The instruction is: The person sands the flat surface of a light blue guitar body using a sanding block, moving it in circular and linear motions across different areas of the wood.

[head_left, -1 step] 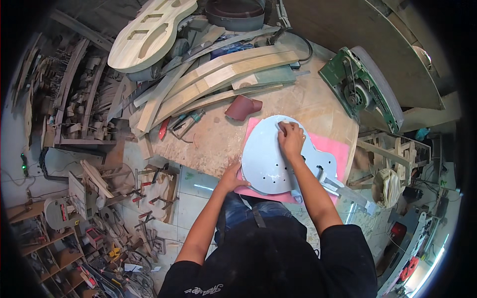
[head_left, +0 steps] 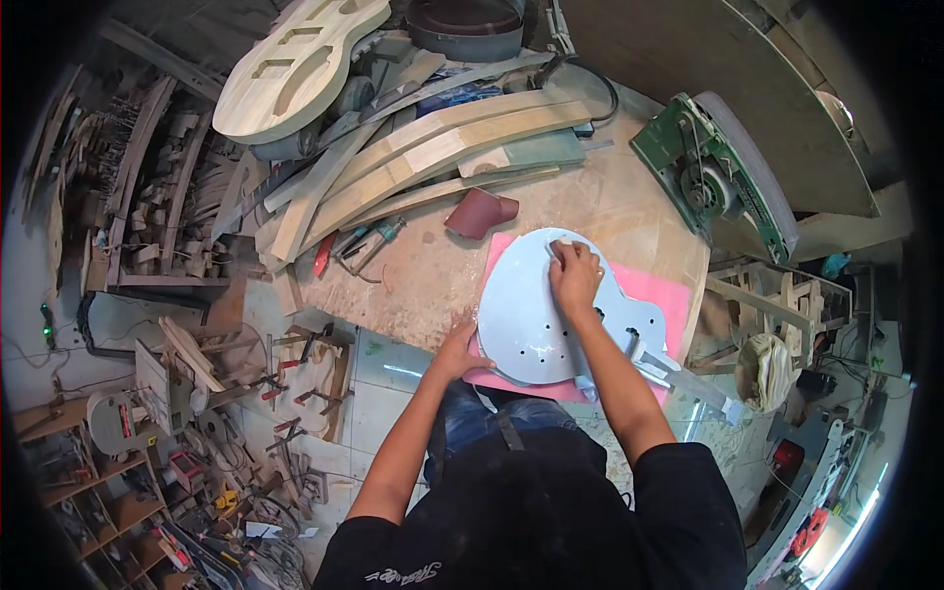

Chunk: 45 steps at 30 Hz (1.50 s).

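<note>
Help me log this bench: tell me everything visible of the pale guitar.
The pale bluish guitar looks glossy, as if painted, with a rounded, waisted body, small dark holes and a pale neck pointing lower right. It lies flat on a pink sheet. The left hand touches its near-left edge; the right hand covers part of its upper surface.

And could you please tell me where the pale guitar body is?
In the head view, the pale guitar body lies right of centre on the pink sheet, under the right hand.
</note>
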### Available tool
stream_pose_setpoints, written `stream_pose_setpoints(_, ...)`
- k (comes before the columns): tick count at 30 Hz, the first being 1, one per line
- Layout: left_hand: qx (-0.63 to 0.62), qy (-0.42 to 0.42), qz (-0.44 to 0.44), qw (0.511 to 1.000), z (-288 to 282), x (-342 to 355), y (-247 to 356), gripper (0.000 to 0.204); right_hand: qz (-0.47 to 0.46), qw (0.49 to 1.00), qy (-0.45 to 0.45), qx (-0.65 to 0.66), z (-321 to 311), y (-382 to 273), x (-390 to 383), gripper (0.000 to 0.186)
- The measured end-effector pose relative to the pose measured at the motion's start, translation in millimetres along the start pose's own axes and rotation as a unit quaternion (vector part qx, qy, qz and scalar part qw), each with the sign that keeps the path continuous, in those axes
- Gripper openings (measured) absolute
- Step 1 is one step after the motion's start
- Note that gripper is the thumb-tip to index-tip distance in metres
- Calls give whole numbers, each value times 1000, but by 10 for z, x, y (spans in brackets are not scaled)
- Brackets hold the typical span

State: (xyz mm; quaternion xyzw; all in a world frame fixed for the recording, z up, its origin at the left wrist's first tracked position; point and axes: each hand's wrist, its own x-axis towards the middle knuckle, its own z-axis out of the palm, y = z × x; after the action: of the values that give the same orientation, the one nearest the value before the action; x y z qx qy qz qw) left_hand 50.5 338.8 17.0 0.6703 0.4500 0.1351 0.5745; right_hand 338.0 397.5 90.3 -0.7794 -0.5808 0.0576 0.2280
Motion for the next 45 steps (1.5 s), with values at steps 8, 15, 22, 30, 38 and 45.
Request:
stream_pose_setpoints(8, 77, 1, 33, 996, -17, 19, -41, 111, -149, 980, -128, 30, 122, -131, -1016, 38)
stream_pose_setpoints(15, 71, 5, 32, 997, -19, 14, 65, 114, 29, 999, -3, -41, -30, 149, -465, 43)
stream_pose_setpoints(22, 92, 25, 47, 994, -18, -14, 49, 110, -133, 987, -88, -26, 3, 59, -844, 37)
stream_pose_setpoints(30, 88, 33, 32, 995, -15, -1, 95, 108, -28, 998, -49, -41, 301, -63, -575, 44)
stream_pose_setpoints(38, 75, 26, 27, 996, 0, -7, 82, 113, -31, 998, -50, -25, -21, 185, 91, 37)
stream_pose_setpoints(45, 73, 33, 17, 997, 56, -16, -83, 116, -192, 971, -139, 38, 36, -357, -878, 41)
